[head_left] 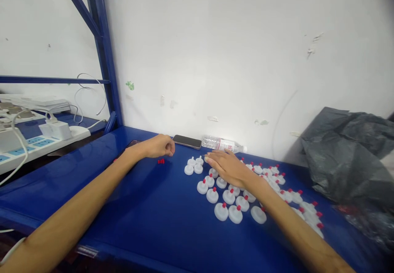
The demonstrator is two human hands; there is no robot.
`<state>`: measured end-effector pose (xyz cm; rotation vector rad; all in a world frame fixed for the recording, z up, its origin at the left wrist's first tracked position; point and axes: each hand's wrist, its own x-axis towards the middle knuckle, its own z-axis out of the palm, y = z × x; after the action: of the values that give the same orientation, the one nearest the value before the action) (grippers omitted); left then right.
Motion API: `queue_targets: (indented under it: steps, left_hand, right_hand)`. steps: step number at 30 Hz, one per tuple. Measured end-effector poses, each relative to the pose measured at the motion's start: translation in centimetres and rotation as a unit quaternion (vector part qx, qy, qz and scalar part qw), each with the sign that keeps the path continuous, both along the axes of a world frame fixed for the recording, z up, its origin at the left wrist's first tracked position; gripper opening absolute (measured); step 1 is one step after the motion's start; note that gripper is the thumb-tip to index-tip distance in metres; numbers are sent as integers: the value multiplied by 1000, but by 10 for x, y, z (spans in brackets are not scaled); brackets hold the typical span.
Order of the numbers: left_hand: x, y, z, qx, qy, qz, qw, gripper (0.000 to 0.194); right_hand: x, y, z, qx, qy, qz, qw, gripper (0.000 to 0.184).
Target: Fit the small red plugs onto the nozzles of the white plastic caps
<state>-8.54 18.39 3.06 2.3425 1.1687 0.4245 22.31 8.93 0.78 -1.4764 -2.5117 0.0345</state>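
Note:
My left hand (160,146) hovers over the blue table with its fingers curled together; whatever may be in them is hidden. Just below it lie a few small red caps (161,161). My right hand (229,167) is palm down with its fingers stretched out, over a group of white round nozzle lids. Many of these lids carry red tips, such as the red-tipped lid (212,195) at the front of the group. Between my hands stands a small cluster of white lids (193,166) with bare nozzles.
A phone (187,141) and a clear plastic bottle (224,143) lie along the wall. Grey plastic bags (347,154) are heaped at the right. To the left are a power strip (43,143) with cables and a blue metal post (106,55).

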Motion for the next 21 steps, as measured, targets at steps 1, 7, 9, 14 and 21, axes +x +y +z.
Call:
queue_targets:
  steps: [1,7,9,14,21]
  left_hand:
    - [3,0,0,16,-16,0,1000,11]
    - [34,-20,-2,28,-206,-25,978,14]
    - [46,-28,-7,17,-240,-41,970,14]
    - [66,-42,-16,6,-289,-64,955,18]
    - [78,-57,-19,73,-265,-81,958,10]
  right_hand:
    - [2,-2,1,21,7,2,1000,57]
    - [1,-16,-1,168,28,45,984,26]
    - [-2,-17,-3,189,16,79,979,23]
    - [-5,-17,-7,223,7,115,968,15]
    - [-3,-16,-8,239,19,134,962,9]
